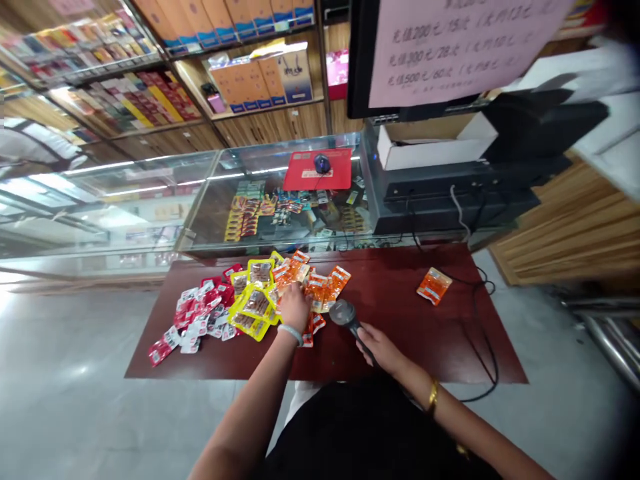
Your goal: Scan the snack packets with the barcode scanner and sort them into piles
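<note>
My left hand (295, 308) reaches into a pile of orange snack packets (318, 285), its fingers curled down on one of them; the fingertips are partly hidden. Wrapped round the handle of a black handheld barcode scanner (344, 313), my right hand (381, 348) holds it just right of the pile, with its round grey head towards the packets. Yellow-edged snack packets (257, 302) lie beside my left hand. Further left is a heap of red and white packets (200, 308). One orange packet (434, 286) lies apart on the right.
The packets lie on a dark red tabletop (385, 287). Behind it stands a glass display counter (210, 200) bearing a red mat (305, 170) and a mouse (322, 163). A monitor (363, 60) and a white open box (415, 153) are at back right. A black cable (495, 353) loops over the table's right side.
</note>
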Demonstrator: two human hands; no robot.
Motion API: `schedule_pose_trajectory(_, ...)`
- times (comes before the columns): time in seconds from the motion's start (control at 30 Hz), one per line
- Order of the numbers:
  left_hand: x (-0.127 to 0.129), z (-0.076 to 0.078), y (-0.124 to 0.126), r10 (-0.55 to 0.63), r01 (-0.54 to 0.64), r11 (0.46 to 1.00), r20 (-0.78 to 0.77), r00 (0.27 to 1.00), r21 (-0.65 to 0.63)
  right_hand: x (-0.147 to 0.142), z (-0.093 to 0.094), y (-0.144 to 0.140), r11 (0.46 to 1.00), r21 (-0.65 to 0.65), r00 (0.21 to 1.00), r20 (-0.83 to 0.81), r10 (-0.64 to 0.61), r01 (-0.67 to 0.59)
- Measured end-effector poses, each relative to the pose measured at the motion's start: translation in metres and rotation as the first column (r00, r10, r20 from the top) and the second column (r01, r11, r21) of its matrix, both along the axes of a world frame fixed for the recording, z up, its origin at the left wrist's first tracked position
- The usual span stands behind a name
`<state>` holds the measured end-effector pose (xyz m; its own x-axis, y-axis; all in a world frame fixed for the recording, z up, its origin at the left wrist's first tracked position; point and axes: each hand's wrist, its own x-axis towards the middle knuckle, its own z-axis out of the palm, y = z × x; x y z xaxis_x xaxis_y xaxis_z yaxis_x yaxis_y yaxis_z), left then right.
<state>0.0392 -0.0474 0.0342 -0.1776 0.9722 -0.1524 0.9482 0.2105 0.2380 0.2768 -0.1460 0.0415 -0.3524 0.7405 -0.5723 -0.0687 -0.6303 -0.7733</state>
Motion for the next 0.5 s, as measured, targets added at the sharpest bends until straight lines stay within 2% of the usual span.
schedule_pose_trajectory(0.1,0.022,-0.003,0.006,-0.083,0.097,0.986,-0.104,0.991,0.133,0.014,-0.004,-0.005,0.997,-0.014,0.997,0.002,-0.077,0.077)
schedule_pose_trajectory(0.2,0.065,-0.013,0.021,-0.232,0.237,0.966,-0.056,0.971,0.104,0.036,-0.009,-0.015,0.98,-0.06,0.982,0.011,-0.19,0.191)
schedule_pose_trajectory(0.37,0.172,-0.031,0.047,-0.491,0.492,0.87,0.163,0.856,0.034,0.081,-0.022,-0.04,0.917,-0.108,0.923,0.042,-0.383,0.385)
schedule_pose_trajectory(0.43,0.22,-0.035,0.052,-0.528,0.535,0.845,0.21,0.823,0.027,0.096,-0.027,-0.05,0.878,-0.123,0.887,0.061,-0.458,0.462)
schedule_pose_trajectory(0.5,0.264,-0.036,0.054,-0.515,0.525,0.851,0.203,0.833,0.005,0.109,-0.029,-0.06,0.833,-0.14,0.844,0.076,-0.53,0.536)
